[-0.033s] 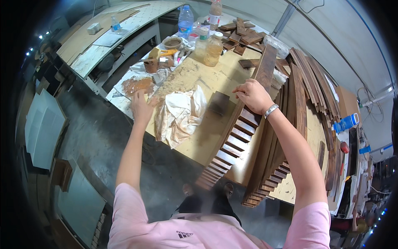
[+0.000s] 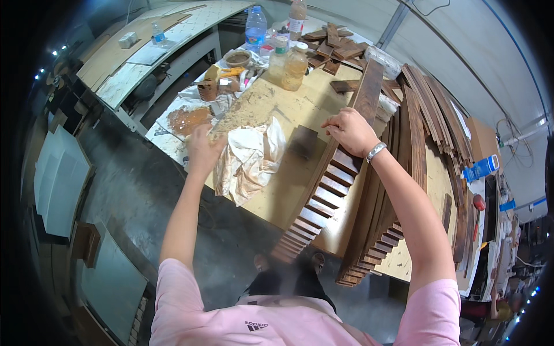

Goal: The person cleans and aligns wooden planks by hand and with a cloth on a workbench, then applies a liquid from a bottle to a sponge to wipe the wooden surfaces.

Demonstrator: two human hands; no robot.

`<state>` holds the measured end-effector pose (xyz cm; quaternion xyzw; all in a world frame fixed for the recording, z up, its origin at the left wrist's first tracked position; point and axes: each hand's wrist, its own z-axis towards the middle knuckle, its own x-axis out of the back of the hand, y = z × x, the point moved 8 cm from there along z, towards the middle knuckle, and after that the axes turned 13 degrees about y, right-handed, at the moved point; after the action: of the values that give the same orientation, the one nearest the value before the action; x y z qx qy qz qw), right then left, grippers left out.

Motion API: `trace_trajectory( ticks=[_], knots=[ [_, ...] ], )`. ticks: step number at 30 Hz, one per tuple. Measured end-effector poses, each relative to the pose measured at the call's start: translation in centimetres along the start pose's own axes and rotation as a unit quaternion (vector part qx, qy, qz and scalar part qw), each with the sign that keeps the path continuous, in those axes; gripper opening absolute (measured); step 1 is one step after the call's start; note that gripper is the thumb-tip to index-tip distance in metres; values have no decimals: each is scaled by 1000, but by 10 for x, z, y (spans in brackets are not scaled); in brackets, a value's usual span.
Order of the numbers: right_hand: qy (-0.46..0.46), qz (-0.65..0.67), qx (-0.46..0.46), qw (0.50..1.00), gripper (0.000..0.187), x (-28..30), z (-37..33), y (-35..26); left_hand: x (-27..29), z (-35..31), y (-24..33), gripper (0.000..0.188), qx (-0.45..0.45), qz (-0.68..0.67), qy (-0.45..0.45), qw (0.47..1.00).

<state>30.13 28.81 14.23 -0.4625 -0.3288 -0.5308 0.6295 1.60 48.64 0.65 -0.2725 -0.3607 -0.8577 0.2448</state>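
My left hand [image 2: 204, 153] is over the near left edge of the table, its fingers bent and bunched. Whatever is in them, if anything, is hidden. Beside it are a patch of reddish-brown paste or powder [image 2: 186, 120] and a crumpled, stained white cloth [image 2: 249, 160]. With curled fingers, my right hand [image 2: 353, 132] grips the edge of a long dark wooden board [image 2: 367, 86]. A row of slots and teeth runs along its near part, and its near end juts past the table edge. A small dark block [image 2: 304, 142] lies between cloth and board.
More dark slotted boards [image 2: 381, 199] lie to the right, with slats [image 2: 430, 112] beyond. At the back stand bottles [image 2: 255, 29], a jar [image 2: 295, 68], a bowl [image 2: 238, 58] and a pile of wood offcuts [image 2: 337, 47]. A brown cup [image 2: 208, 89] stands left.
My left hand has shifted slightly right toward the cloth, and its fingers look more curled. The right hand keeps its hold on the board. The whole view has shifted slightly.
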Motion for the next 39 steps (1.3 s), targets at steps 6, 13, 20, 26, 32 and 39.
trace_trajectory(
  ticks=[6,13,20,26,32,39],
  knots=[
    [20,-109,52,992,27,1,1,-9,-19,-63,96,52,-95,-12,-124,988],
    [-20,-137,2,990,39,-8,0,11,93,-26,231,51,-125,-352,-15,928],
    [-66,-137,41,988,39,-21,6,3,71,-142,271,23,-152,-286,-48,945],
    [-69,-109,-8,992,41,-9,8,-2,126,-185,195,10,-25,-294,-99,950],
    [-32,-97,7,995,43,-12,7,-1,75,-103,319,50,-138,-218,-70,963],
    [-62,-101,-17,993,40,-10,6,2,103,-272,222,27,-64,-204,-131,968]
  ],
)
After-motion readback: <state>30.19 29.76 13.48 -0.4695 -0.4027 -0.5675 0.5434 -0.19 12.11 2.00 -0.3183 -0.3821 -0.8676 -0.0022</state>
